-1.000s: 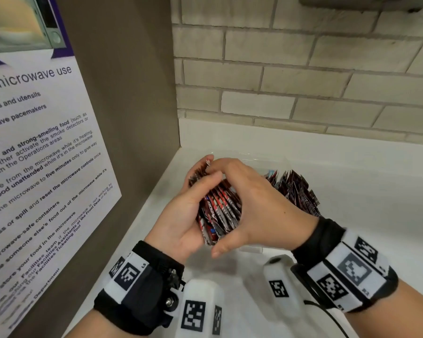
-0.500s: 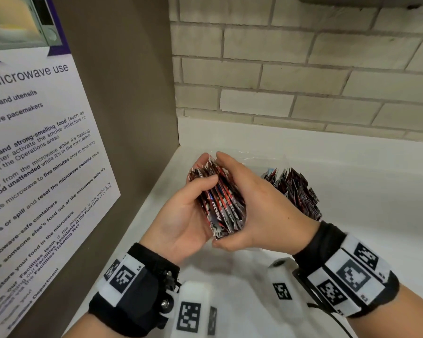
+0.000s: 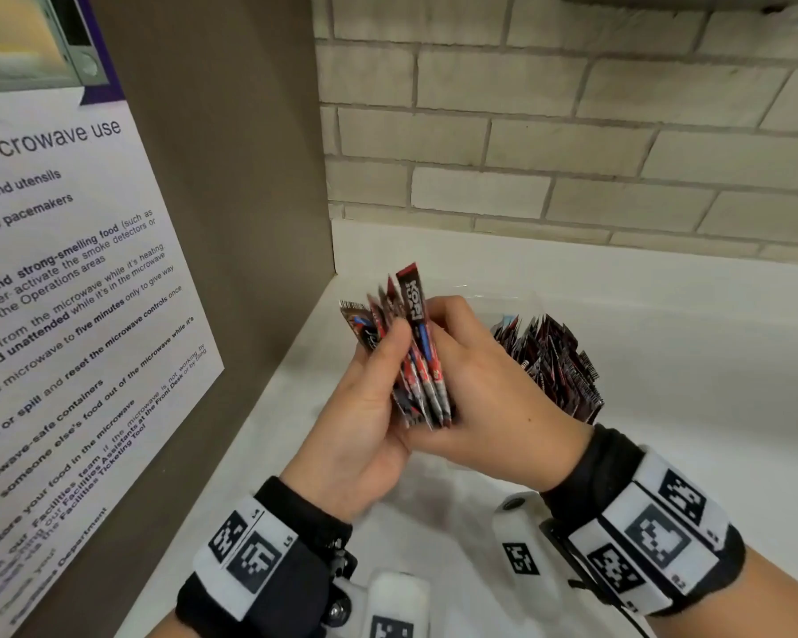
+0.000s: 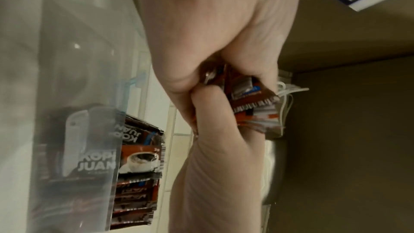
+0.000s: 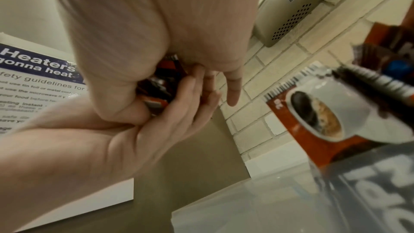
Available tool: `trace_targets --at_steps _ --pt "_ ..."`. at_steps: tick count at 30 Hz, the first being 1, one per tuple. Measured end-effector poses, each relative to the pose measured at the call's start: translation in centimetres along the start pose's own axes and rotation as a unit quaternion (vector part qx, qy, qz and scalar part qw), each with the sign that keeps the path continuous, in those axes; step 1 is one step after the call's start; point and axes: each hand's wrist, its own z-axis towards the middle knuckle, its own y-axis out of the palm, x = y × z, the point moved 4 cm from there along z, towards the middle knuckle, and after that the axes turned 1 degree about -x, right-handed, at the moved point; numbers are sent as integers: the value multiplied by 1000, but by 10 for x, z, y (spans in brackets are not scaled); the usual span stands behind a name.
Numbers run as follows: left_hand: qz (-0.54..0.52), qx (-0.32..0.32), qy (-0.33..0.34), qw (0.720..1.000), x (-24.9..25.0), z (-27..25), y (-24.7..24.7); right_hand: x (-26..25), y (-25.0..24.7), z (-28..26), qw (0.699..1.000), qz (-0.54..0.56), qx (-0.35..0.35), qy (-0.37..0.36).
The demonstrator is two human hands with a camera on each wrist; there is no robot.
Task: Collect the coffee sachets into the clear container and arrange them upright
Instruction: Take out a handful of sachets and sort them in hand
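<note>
Both hands are clamped on one bundle of coffee sachets (image 3: 418, 361), the left hand (image 3: 365, 412) and the right hand (image 3: 489, 398) pressing it from either side above the white tabletop (image 3: 687, 361), just left of the clear container (image 3: 521, 299), where more sachets (image 3: 549, 361) already stand packed at its right. The bundle is fanned and uneven, one sachet poking above the rest, so if either grip loosens the slick packets could slide out and scatter. Lowered unsquared, they may catch the rim or the standing sachets and end up slanted rather than upright.
</note>
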Motion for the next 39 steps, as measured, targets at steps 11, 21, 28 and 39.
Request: trace_targets --at_steps 11,21,28,39 --pt "-75 49 25 996 -1 9 -10 -7 3 -7 1000 7 -13 -11" --pt "-119 -31 -72 990 4 0 -7 6 5 -6 999 31 -10 19" --pt "-61 9 -67 996 5 8 -11 8 6 -7 998 55 -25 -19" --pt "-96 -17 -81 992 -3 7 -7 7 -18 4 985 169 -38 5"
